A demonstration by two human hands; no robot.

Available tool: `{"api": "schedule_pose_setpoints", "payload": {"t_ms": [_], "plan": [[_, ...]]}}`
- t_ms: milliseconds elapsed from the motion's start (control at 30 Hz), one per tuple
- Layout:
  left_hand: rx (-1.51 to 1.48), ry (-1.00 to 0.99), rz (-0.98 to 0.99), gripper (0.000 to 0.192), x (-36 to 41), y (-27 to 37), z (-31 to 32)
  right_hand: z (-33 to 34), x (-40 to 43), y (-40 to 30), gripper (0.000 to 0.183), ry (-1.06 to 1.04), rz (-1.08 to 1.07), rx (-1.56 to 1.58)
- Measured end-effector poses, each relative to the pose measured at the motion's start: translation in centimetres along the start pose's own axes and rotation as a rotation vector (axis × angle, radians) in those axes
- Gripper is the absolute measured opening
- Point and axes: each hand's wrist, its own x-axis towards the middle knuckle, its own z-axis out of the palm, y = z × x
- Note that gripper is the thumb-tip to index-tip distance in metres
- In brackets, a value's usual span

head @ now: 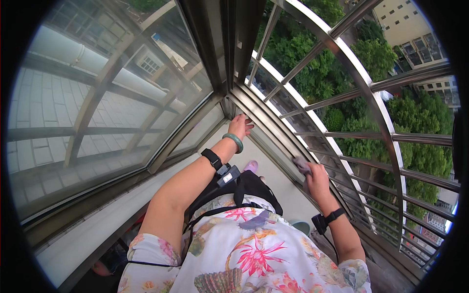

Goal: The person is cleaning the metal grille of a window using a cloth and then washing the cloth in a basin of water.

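Observation:
My right hand (317, 180) grips a greyish-purple cloth (302, 165) against the metal window track (278, 135) on the right. Part of the cloth hangs below my fingers. My left hand (240, 126) holds nothing, its fingers apart, near the corner where the window frames meet. Whether its fingertips touch the frame I cannot tell. A green bangle (234, 142) circles my left wrist, and a black strap with a small device (228, 175) sits on the forearm. Another strapped device (321, 223) is on my right wrist.
Curved stainless-steel window bars (373, 95) bulge outward on the right, with trees (311, 62) and buildings far below. A large glass pane (121, 91) stands on the left above a pale ledge (91, 238). Down on the floor (289, 186) is a light green basin (300, 226), partly hidden by my shirt.

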Motion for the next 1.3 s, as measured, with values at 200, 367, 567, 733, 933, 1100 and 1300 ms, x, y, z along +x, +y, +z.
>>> {"api": "schedule_pose_setpoints", "payload": {"t_ms": [200, 367, 567, 733, 933, 1100, 1300], "plan": [[0.03, 0.015, -0.045, 0.04, -1.4, 0.7, -2.1, 4.1, 17.9, -12.0, 0.035, 0.178, -0.201, 0.142], [0.049, 0.021, -0.083, 0.04, -2.1, 1.4, -2.7, 10.0, 23.5, -14.2, 0.037, 0.269, -0.447, -0.104], [0.044, 0.057, -0.018, 0.046, -1.4, 0.4, -1.1, 7.6, 15.6, -7.8, 0.041, 0.175, -0.4, -0.028], [0.134, 0.287, 0.142, 0.047, 1.6, -0.6, 0.9, 4.5, 2.8, 0.0, 0.043, 0.178, -0.211, -0.112], [0.216, 0.393, 0.152, 0.045, 3.0, -1.4, 3.7, 1.1, -7.0, 6.6, 0.038, 0.068, 0.09, -0.241], [0.176, 0.313, 0.135, 0.044, 3.6, -2.2, 2.3, 0.3, 1.1, 1.2, 0.034, 0.146, 0.114, 0.08], [0.201, 0.241, 0.162, 0.045, 4.6, -2.9, 0.7, 4.2, 20.4, -11.2, 0.032, 0.263, -0.278, 0.14]]}}
